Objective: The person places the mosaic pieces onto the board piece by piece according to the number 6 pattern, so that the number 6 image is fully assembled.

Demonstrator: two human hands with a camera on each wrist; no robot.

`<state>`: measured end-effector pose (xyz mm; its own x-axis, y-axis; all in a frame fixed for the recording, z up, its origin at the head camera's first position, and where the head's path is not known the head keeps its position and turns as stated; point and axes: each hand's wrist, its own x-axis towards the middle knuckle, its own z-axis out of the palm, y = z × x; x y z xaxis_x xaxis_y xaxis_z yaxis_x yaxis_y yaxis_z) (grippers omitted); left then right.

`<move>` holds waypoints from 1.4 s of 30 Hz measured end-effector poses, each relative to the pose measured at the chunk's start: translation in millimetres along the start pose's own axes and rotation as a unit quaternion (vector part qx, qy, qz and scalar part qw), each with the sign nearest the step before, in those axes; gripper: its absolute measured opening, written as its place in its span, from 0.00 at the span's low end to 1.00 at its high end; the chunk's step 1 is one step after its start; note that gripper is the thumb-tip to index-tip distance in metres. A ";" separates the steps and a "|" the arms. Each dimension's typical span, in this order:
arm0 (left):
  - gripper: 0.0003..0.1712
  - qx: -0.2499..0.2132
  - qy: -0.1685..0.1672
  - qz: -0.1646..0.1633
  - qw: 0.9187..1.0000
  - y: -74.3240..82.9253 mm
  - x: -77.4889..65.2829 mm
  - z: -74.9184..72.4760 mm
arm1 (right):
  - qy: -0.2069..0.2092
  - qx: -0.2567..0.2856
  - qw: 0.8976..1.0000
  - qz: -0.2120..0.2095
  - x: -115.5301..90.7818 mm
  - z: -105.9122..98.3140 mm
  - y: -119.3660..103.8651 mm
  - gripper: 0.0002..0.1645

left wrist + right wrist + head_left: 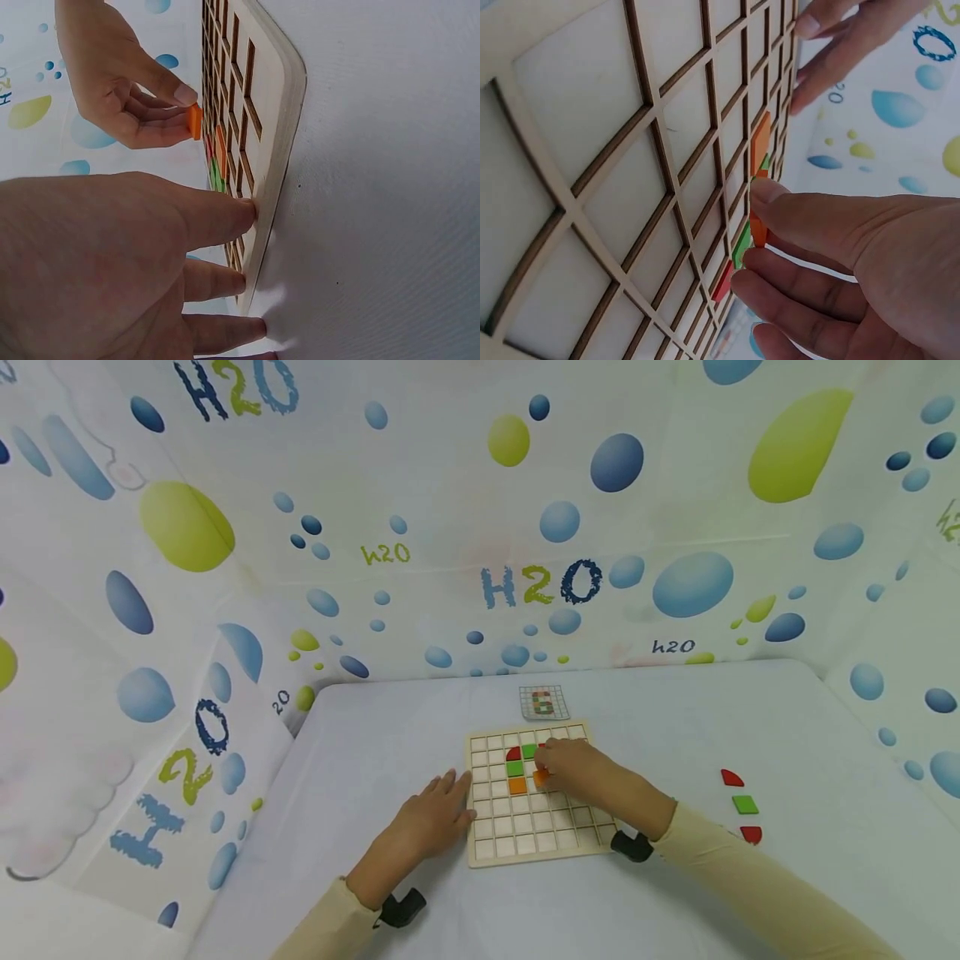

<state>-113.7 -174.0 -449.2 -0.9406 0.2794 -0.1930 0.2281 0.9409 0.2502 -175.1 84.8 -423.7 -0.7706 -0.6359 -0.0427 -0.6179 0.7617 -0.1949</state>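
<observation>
A wooden grid board (483,858) lies on the white table. My right hand (585,768) pinches an orange square tile (195,121) between thumb and fingers, close over the grid. Several pieces sit in cells left of that hand: a red rounded piece (513,754), a green tile (514,768), another green tile (528,751) and an orange tile (517,786). Part of a further red piece shows beside the fingers, which hide the rest. With fingers extended, my left hand (427,821) touches the board's left edge; its thumb (225,217) rests on the frame.
Behind the board lies a small gridded card (557,714) with a coloured figure 6. On the table to the right are a red rounded piece (732,777), a green tile (746,805) and another red rounded piece (751,834). A patterned curtain (450,527) hangs behind.
</observation>
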 end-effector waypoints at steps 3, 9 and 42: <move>0.38 -0.002 0.001 0.001 1.000 -0.5 0.0 0.5 | -0.004 -0.004 1.000 0.006 1.5 2.3 -2.0 0.12; 0.37 -0.002 0.006 0.005 1.000 -0.7 -0.9 0.2 | -0.005 -0.024 1.000 0.017 5.0 7.3 -3.6 0.13; 0.37 0.000 0.006 0.004 1.000 0.8 -1.5 -0.7 | 0.022 -0.011 1.000 -0.008 7.7 18.2 -0.8 0.12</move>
<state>-112.3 -173.7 -448.1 -0.9419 0.2838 -0.1796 0.2351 0.9390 0.2509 -177.7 77.0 -441.7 -0.7661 -0.6427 0.0035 -0.6334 0.7540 -0.1740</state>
